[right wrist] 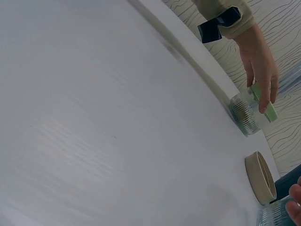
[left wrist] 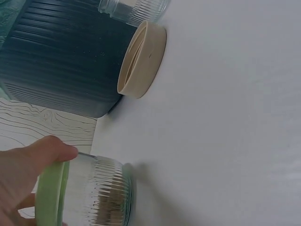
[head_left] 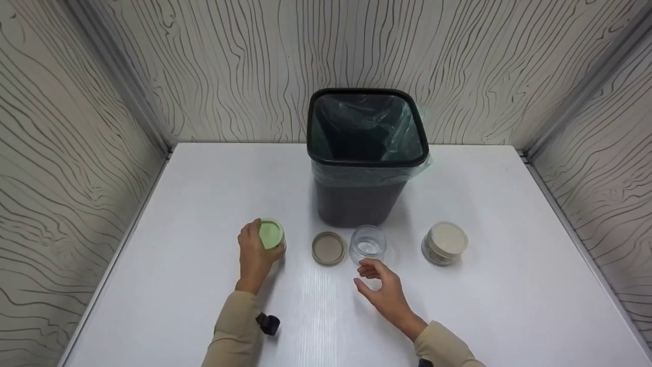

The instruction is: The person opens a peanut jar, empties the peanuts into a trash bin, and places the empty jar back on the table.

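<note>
Green-lidded ribbed glass jar [head_left: 271,233] sits in the left hand [head_left: 253,256], fingers curled round its lid. Just beyond the right hand [head_left: 391,296], loosely parted and gripping nothing, stands a lidless glass jar [head_left: 368,240]. Smooth worktop [head_left: 316,316] spreads between both hands.

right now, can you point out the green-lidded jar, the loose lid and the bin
Green-lidded jar [head_left: 271,234]: head view, on top of its lid.
Loose lid [head_left: 328,248]: head view, middle of its upward face.
Bin [head_left: 358,206]: head view, front wall below the liner.

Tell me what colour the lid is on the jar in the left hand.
The lid is light green, showing best in the head view.
</note>
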